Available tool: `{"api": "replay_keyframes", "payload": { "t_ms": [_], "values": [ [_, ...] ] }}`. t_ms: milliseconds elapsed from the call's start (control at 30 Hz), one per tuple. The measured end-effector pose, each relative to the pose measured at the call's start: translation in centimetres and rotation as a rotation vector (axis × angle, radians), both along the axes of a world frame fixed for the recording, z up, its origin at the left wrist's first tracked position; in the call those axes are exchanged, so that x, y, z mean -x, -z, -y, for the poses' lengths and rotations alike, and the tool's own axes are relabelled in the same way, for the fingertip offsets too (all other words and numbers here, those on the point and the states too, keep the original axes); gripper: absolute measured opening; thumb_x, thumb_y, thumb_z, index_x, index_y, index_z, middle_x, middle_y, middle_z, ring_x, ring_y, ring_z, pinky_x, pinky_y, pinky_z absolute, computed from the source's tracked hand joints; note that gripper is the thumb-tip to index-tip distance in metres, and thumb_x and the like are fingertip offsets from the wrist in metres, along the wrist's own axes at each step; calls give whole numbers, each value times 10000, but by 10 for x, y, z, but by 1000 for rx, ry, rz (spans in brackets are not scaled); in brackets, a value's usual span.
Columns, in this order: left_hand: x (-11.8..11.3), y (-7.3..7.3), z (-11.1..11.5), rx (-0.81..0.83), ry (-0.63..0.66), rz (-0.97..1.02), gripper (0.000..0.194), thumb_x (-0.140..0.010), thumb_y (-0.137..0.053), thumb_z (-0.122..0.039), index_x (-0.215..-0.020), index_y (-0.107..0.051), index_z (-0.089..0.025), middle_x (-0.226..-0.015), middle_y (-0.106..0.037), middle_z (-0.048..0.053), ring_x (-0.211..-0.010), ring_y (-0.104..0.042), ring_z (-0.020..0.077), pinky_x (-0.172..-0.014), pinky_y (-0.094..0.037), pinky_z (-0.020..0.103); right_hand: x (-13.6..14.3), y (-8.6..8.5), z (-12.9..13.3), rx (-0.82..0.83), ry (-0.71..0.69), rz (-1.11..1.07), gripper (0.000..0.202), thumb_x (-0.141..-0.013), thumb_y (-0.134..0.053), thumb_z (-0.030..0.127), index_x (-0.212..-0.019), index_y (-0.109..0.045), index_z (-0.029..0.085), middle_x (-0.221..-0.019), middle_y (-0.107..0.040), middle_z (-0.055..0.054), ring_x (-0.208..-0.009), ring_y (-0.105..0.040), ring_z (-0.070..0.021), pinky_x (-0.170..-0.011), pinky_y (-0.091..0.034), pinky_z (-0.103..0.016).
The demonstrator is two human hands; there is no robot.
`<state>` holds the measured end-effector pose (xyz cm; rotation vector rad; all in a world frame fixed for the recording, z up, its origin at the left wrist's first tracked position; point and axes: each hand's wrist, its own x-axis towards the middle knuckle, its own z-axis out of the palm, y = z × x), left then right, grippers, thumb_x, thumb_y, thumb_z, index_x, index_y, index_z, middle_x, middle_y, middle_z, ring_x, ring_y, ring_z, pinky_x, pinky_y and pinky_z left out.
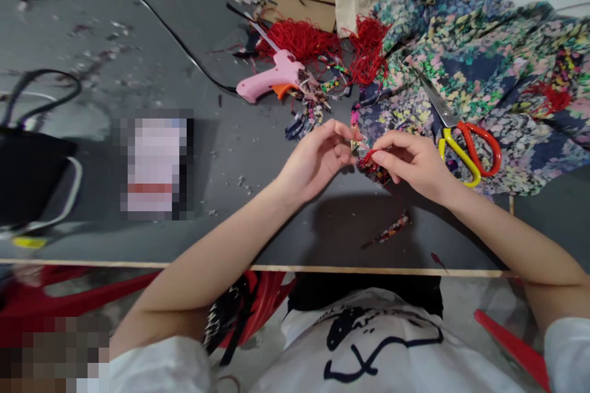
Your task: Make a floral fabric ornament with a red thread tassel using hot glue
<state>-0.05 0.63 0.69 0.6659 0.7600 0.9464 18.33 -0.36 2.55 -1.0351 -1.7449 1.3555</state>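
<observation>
My right hand (412,163) pinches a small bundle of red thread (367,158) between thumb and fingertips. Facing it, my left hand (318,156) has curved fingers set apart, their tips close to the bundle. A fine red strand shows near the left fingertips; whether they touch it I cannot make out. Under and behind both hands lies floral fabric (483,55) in blue, green and pink. Scissors (454,126) with one red and one yellow handle rest on this fabric, just beyond my right hand.
A pink glue gun (271,77) with a black cord lies beyond my left hand. Behind it are tangled red thread (299,40) and cardboard pieces (306,3). To the left are a blurred-out phone (154,163) and a black bag (34,175). A fabric scrap (391,228) lies near the table edge.
</observation>
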Motion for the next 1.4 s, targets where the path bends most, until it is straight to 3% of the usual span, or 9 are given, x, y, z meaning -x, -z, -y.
{"api": "replay_keyframes", "payload": {
  "t_ms": [100,200,333,433,733,933,1133,1267,1400],
  "values": [
    [-1,4,0,-46,-39,-83,363,-745,-679,-512,-792,-605,-160,-798,-650,-5,-629,-573,67,-700,-534,209,0,-1,-1,218,11,-166,174,-841,-611,327,-789,-593,162,-662,-626,37,-375,-454,-25,-365,-344,-169],
    [-3,7,5,-161,59,-112,462,-656,-764,-534,-865,-598,-158,-833,-660,11,-812,-631,116,-783,-506,214,-1,0,-2,312,28,-231,213,-819,-646,358,-783,-602,153,-659,-657,31,-343,-459,-19,-332,-327,-160],
    [-5,9,9,-139,207,-99,442,-632,-844,-329,-933,-563,-169,-733,-658,-26,-686,-612,82,-693,-489,191,-3,5,-5,398,41,-285,196,-822,-643,332,-782,-606,144,-637,-668,35,-318,-441,-6,-310,-295,-147],
    [-4,6,7,-51,224,-25,327,-718,-771,-359,-897,-600,-145,-656,-639,-20,-602,-595,81,-611,-488,189,-5,9,-9,478,104,-341,164,-808,-635,303,-768,-580,154,-630,-675,42,-302,-426,-7,-302,-306,-148],
    [1,3,2,105,186,46,255,-801,-653,-252,-1019,-670,-120,-988,-732,98,-882,-704,162,-829,-564,270,-7,13,-18,470,332,-411,146,-743,-644,272,-750,-534,177,-645,-687,45,-286,-425,-17,-293,-329,-157],
    [-2,1,6,45,130,-12,253,-765,-720,-275,-980,-687,-143,-968,-748,75,-823,-716,140,-774,-582,231,-8,10,-17,496,331,-407,174,-725,-679,268,-762,-540,171,-633,-671,52,-335,-485,-23,-353,-419,-147],
    [-1,0,6,-147,-106,-102,287,-643,-831,-330,-810,-674,-157,-692,-720,-15,-547,-640,59,-568,-541,144,-11,6,-19,796,128,-430,254,-843,-505,407,-808,-557,161,-650,-703,-15,-408,-607,-106,-421,-531,-221],
    [0,-3,5,-177,-45,-120,312,-620,-842,-360,-770,-666,-151,-656,-709,-15,-511,-619,59,-536,-525,150,-9,6,-17,895,-113,-287,406,-925,-356,474,-883,-584,140,-615,-711,-61,-264,-485,-91,-277,-389,-199],
    [-1,-2,7,-222,16,-195,275,-661,-811,-347,-762,-669,-135,-661,-711,10,-507,-608,66,-530,-513,167,-6,0,-11,825,-196,-238,262,-884,-475,376,-891,-587,139,-755,-739,-59,-271,-497,-73,-267,-381,-191]
  ]
}}
